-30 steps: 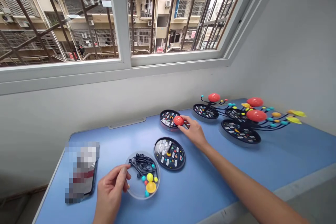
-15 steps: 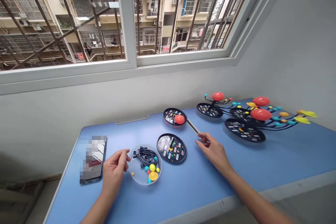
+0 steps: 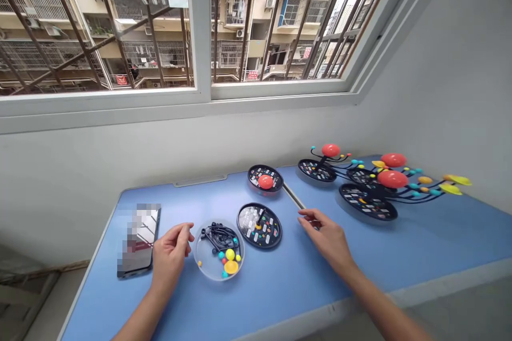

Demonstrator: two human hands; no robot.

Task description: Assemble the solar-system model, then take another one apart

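Close above and behind the left hand [image 3: 170, 249] and right hand [image 3: 326, 235], the head camera looks forward and down across the counter [image 3: 276, 287].

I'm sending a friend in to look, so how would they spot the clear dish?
Below the window, find the blue table and, toward its left end, the person's left hand. Just right of it sits a round, clear dish with black rods and coloured balls inside. Unlike the printed black disc beside it, the dish is see-through and holds many small parts.
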